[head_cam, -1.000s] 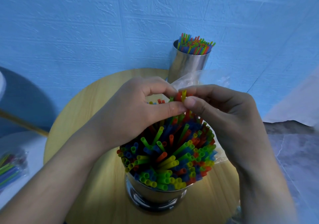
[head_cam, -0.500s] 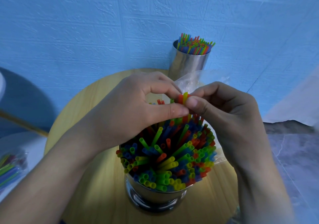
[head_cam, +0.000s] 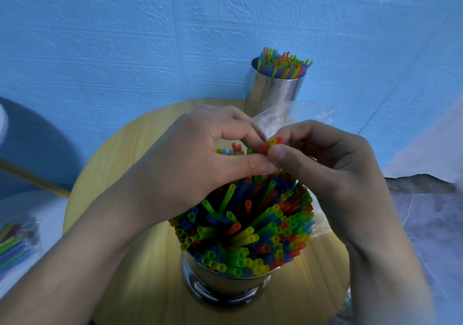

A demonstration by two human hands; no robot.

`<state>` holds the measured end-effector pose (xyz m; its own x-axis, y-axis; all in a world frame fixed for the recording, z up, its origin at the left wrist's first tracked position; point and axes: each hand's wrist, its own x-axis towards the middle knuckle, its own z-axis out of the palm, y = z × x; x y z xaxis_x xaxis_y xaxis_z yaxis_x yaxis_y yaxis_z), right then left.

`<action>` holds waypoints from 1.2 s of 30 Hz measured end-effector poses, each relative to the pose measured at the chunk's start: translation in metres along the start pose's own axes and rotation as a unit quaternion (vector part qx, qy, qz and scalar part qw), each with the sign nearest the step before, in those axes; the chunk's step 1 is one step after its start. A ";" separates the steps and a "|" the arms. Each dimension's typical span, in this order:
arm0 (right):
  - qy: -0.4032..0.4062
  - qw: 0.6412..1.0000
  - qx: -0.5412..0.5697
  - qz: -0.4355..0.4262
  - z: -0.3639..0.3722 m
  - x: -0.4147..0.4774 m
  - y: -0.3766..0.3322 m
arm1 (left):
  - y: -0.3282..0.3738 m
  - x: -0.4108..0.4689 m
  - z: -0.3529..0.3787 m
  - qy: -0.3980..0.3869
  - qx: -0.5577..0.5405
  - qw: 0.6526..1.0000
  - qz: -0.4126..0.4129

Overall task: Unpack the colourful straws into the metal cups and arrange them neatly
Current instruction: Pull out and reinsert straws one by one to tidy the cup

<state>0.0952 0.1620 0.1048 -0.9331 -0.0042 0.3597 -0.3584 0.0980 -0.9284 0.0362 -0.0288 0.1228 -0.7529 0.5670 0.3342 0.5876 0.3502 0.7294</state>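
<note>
Metal cup (head_cam: 226, 286) full of straws (head_cam: 241, 235)

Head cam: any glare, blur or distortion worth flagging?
Head view: wide-angle bends the seams of the wall; cool blue cast overall; glare streaks on the near metal cup; bagged straws at the left edge are blurred; the pinched straws between left hand and right hand are sharp.

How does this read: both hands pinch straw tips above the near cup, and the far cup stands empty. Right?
No: the head view shows the far cup full of straws, not empty. The left hand and right hand do pinch straw tips above the near cup.
</note>
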 end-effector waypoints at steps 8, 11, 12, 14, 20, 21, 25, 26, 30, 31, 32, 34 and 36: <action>0.007 1.000 0.000 -0.008 0.002 0.001 0.000 | 0.002 0.002 -0.005 -0.014 0.052 0.999 0.003; 0.012 1.000 0.012 -0.013 0.004 0.001 -0.001 | 0.001 0.002 -0.005 -0.014 0.043 0.999 0.007; 0.014 1.000 0.013 -0.015 0.004 0.001 -0.001 | 0.001 0.002 -0.005 -0.013 0.033 0.999 0.007; 0.018 1.000 0.008 -0.020 0.004 0.001 0.001 | -0.001 0.003 -0.003 -0.011 0.003 1.000 0.005; 0.037 0.999 -0.035 -0.016 0.005 0.001 0.004 | -0.005 0.004 0.000 0.031 -0.093 0.995 0.012; 0.035 0.998 -0.047 -0.006 0.004 0.000 0.004 | -0.006 0.004 -0.001 0.046 -0.121 0.992 0.007; -0.018 0.995 -0.073 0.062 0.001 -0.003 0.003 | -0.010 0.008 -0.006 0.124 -0.225 0.966 -0.008; -0.024 0.994 -0.080 0.067 0.000 -0.004 0.003 | -0.011 0.009 -0.007 0.140 -0.242 0.960 -0.012; -0.023 0.992 -0.094 0.077 0.000 -0.003 0.001 | -0.013 0.008 -0.006 0.159 -0.261 0.952 -0.021; -0.025 0.992 -0.093 0.079 0.000 -0.002 0.001 | -0.011 0.008 -0.005 0.155 -0.261 0.953 -0.020; -0.028 0.992 -0.096 0.079 0.000 -0.002 0.000 | -0.009 0.008 -0.004 0.150 -0.260 0.954 -0.020; -0.039 0.991 -0.102 0.075 0.001 0.000 -0.002 | -0.004 0.007 -0.002 0.144 -0.252 0.957 -0.016; -0.047 0.991 -0.108 0.071 0.002 0.002 -0.004 | 0.000 0.007 0.000 0.142 -0.249 0.958 -0.012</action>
<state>0.0949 0.1595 0.1093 -0.9760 -0.0659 0.2077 -0.2179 0.3145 -0.9239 0.0311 -0.0245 0.1248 -0.8559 0.3131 0.4116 0.4084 -0.0790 0.9094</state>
